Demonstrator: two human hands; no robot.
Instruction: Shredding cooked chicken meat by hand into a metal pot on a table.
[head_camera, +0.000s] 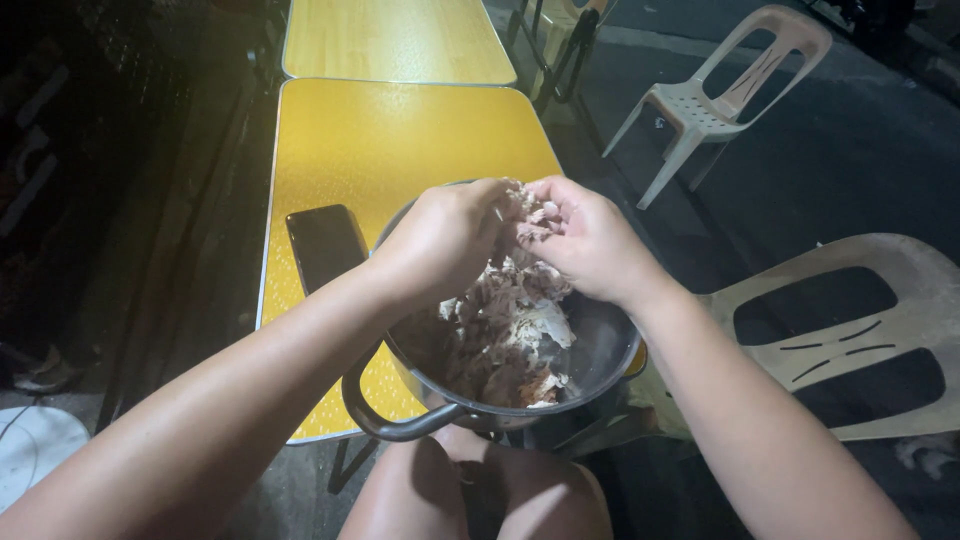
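Note:
A metal pot with a loop handle rests at the near edge of a yellow table, above my knees. It holds a heap of pale shredded meat. My left hand and my right hand meet above the pot's far side. Both pinch the same clump of meat between their fingertips. The fingers hide part of the clump.
A dark phone lies flat on the table left of the pot. A second yellow table stands behind. A white plastic chair is at the far right, a beige one close on my right.

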